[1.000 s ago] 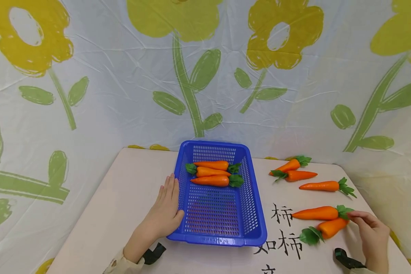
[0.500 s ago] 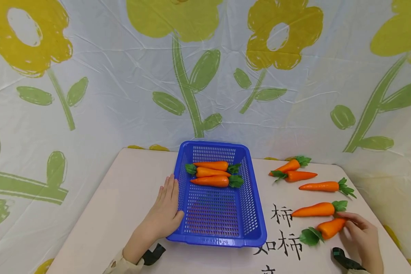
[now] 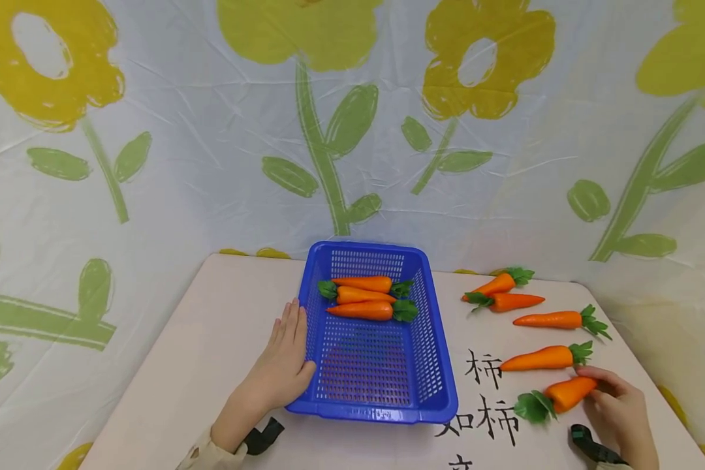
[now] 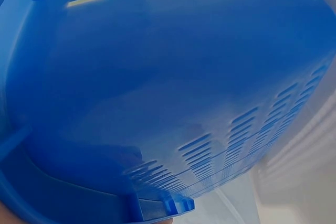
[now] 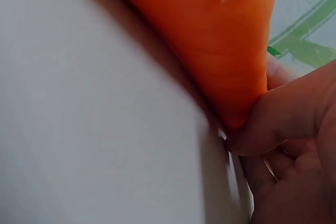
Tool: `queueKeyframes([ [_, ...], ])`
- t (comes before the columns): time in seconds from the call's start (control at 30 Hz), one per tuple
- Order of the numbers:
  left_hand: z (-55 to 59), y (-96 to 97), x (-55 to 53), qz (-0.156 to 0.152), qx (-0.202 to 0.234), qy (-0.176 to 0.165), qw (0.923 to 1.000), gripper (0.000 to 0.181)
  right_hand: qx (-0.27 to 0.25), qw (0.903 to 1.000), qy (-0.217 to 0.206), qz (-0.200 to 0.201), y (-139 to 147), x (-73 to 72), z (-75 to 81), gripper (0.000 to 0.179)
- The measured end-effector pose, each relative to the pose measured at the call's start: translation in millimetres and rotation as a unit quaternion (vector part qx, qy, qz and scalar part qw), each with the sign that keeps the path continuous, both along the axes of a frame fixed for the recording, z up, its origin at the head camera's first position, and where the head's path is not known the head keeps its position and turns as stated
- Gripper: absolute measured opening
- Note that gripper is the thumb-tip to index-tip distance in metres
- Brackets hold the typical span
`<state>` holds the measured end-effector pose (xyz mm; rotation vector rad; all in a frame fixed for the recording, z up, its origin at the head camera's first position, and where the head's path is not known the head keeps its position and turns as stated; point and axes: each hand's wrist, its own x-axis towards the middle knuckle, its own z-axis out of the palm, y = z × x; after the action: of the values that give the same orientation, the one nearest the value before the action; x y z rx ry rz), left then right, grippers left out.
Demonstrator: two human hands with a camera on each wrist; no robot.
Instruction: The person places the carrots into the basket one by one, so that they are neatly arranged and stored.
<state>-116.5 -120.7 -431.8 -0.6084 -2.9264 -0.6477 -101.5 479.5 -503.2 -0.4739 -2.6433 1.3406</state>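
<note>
A blue plastic basket (image 3: 371,412) stands mid-table with three carrots (image 3: 361,310) lying across its far half. Along its left rim rests my left hand (image 3: 279,369), fingers straight and thumb apart; the left wrist view is filled by the basket's outer wall (image 4: 157,66). At the right, my right hand (image 3: 619,405) pinches the narrow tip of a thick carrot (image 3: 566,393), whose leaves point left. The right wrist view has thumb and fingers at the tip of this carrot (image 5: 220,40), close against the table.
Just beyond that carrot lies another carrot (image 3: 540,358), leaves to the right. Farther back are a single carrot (image 3: 549,319) and two touching carrots (image 3: 514,301). Black written characters (image 3: 496,418) mark the pale table (image 3: 223,326). A flower-patterned cloth (image 3: 211,163) hangs behind.
My right hand has moved left, from the far carrot's leaves to the near carrot's tip. The far carrot has shifted slightly, its leafy end away from me. My left hand and the basket stay put.
</note>
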Motion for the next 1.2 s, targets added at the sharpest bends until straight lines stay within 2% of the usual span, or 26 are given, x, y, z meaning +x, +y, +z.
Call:
queueKeyframes([
  [0.13, 0.6, -0.2, 0.0, 0.002, 0.002, 0.003, 1.0, 0.081, 0.004, 0.9999, -0.004, 0.009, 0.6, -1.5, 1.9, 0.033],
  [0.27, 0.5, -0.3, -0.2, 0.001, 0.005, 0.007, 1.0, 0.081, 0.04, 0.9983, -0.018, 0.038, 3.5, -3.3, 7.5, 0.032],
  [0.37, -0.8, -0.6, -0.6, 0.002, 0.002, 0.005, 1.0, 0.082, 0.076, 0.9948, -0.04, 0.055, 5.1, -4.8, 12.5, 0.035],
  [0.5, -2.2, -1.1, -1.0, 0.004, 0.0, 0.004, 1.0, 0.082, 0.093, 0.9896, -0.092, 0.061, 6.7, -5.3, 17.0, 0.042],
  [0.63, -2.8, -1.5, -1.0, 0.003, -0.003, -0.002, 1.0, 0.082, 0.078, 0.9861, -0.127, 0.073, 11.3, -3.7, 18.6, 0.047],
  [1.07, 0.1, -0.2, 0.2, -0.002, 0.0, 0.005, 1.0, 0.081, 0.023, 0.9849, -0.145, 0.092, 12.0, 0.1, 19.7, 0.045],
  [1.2, 0.3, 0.5, -0.5, 0.0, -0.001, 0.005, 1.0, 0.081, 0.017, 0.9848, -0.151, 0.085, 12.9, 0.3, 19.5, 0.044],
])
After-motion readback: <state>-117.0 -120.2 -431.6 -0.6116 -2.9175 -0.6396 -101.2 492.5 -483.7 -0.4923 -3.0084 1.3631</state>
